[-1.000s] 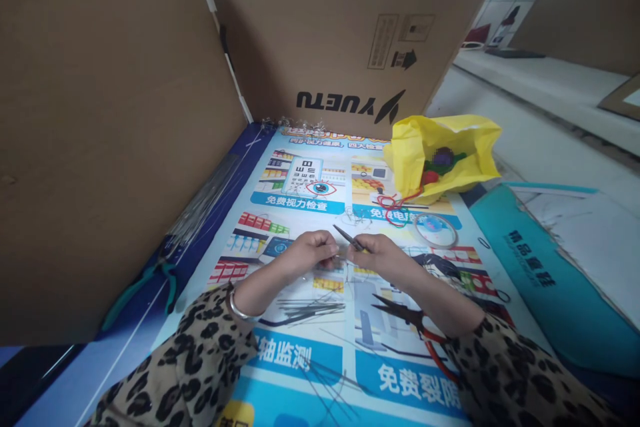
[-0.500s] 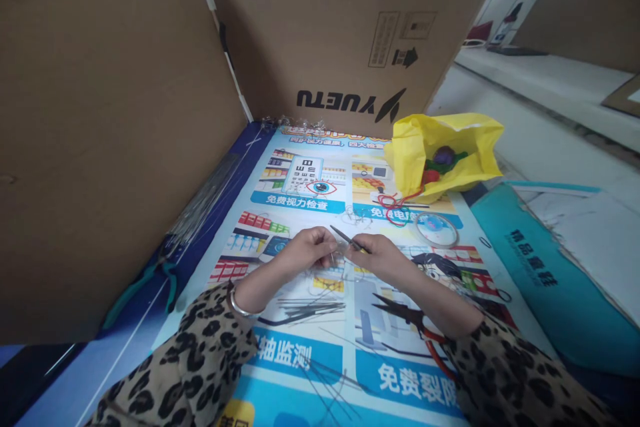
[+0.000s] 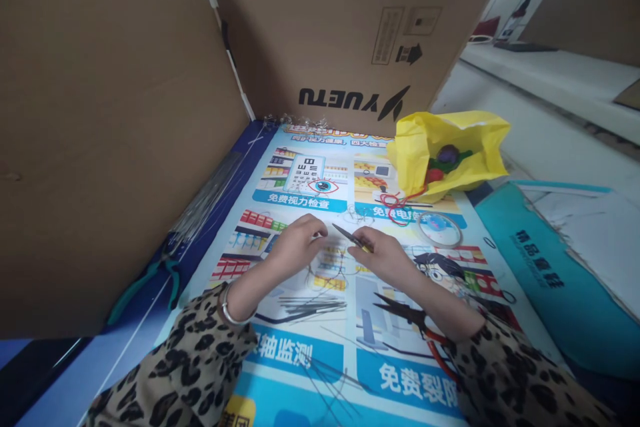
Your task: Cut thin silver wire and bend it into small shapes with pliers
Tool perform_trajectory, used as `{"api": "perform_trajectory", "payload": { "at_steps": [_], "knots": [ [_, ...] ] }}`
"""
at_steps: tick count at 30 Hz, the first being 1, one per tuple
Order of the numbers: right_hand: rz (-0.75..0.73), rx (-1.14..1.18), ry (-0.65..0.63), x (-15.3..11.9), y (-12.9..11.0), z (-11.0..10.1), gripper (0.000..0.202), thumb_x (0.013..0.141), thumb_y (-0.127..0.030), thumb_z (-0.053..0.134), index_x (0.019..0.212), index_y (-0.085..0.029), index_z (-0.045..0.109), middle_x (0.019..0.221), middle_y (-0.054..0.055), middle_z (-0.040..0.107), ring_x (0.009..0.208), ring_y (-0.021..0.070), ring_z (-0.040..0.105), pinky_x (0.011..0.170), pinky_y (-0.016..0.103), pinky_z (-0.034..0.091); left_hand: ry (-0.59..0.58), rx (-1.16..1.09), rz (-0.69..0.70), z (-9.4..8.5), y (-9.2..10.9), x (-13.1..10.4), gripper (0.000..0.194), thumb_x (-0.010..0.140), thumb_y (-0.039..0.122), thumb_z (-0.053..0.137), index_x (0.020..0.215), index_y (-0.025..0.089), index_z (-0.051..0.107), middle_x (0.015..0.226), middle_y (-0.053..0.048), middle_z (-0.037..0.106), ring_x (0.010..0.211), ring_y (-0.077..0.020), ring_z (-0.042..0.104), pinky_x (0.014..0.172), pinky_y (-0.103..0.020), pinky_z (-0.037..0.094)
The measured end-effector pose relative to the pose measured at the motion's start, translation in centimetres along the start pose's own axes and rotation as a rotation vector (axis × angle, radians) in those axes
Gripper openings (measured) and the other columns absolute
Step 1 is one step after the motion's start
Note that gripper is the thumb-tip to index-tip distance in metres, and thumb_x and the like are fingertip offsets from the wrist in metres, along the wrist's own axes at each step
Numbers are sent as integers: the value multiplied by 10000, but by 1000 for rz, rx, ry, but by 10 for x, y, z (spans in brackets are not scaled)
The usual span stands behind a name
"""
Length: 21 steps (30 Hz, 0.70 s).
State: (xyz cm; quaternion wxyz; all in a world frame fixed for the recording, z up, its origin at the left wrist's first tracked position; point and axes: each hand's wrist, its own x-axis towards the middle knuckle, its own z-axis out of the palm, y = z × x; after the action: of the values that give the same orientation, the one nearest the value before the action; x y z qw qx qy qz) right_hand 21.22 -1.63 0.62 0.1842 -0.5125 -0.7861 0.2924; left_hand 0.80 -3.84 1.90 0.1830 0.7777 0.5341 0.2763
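Note:
My right hand [image 3: 383, 253] is closed around a slim dark tool with a pointed tip [image 3: 347, 235]; whether it is tweezers or pliers I cannot tell. A thin bent wire [image 3: 342, 270] extends from below those fingers toward the left. Across a small gap, my left hand [image 3: 299, 243] has its fingers curled, with thumb and forefinger slightly apart and nothing visible between them. Orange-handled scissors [image 3: 400, 307] lie partly open beneath my right forearm. Cut wire lengths [image 3: 313, 307] are grouped on the printed sheet below my hands, and more loose wires [image 3: 330, 383] lie closer to me.
A yellow bag [image 3: 465, 180] holding coloured yarn stands at the back right, beside a clear tape roll [image 3: 440, 230]. Teal-handled pliers [image 3: 165, 267] and a wire bundle [image 3: 207, 200] lie left. Cardboard walls [image 3: 340, 20] rise behind; a teal box [image 3: 540, 280] sits right.
My left hand has let go of the wire and drawn slightly left, away from my right hand. The right hand keeps the pointed tool. The view has shifted a little.

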Motion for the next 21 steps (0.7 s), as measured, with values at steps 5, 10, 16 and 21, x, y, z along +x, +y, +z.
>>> {"api": "perform_trajectory", "payload": {
  "at_steps": [5,10,16,21],
  "knots": [
    [-14,-8,33,1,1,-1,200,727,-405,546,798,-218,539,724,-21,571,655,130,496,585,242,343,-257,235,131,-19,10,-7,96,776,202,530,822,191,614,837,-23,580,798,-156,545,720,-268,411],
    [-20,-121,-27,1,4,-11,265,762,-476,504,821,-220,538,767,-6,594,697,145,525,594,245,348,-408,326,153,-8,12,-9,116,746,192,557,849,194,611,864,-32,574,821,-175,547,698,-267,413],
    [-161,-463,-165,-3,-2,-40,282,793,-455,485,858,-205,598,826,49,610,814,188,548,671,268,355,-471,304,198,-1,7,-7,105,798,165,471,778,173,574,895,-34,563,843,-157,525,718,-249,400],
    [-303,-637,-275,-8,-5,-47,244,791,-413,507,858,-209,624,796,55,611,808,195,547,684,279,342,-525,222,186,-7,4,-4,113,815,181,437,818,161,548,916,-50,560,880,-166,513,750,-262,395]
  ]
}}
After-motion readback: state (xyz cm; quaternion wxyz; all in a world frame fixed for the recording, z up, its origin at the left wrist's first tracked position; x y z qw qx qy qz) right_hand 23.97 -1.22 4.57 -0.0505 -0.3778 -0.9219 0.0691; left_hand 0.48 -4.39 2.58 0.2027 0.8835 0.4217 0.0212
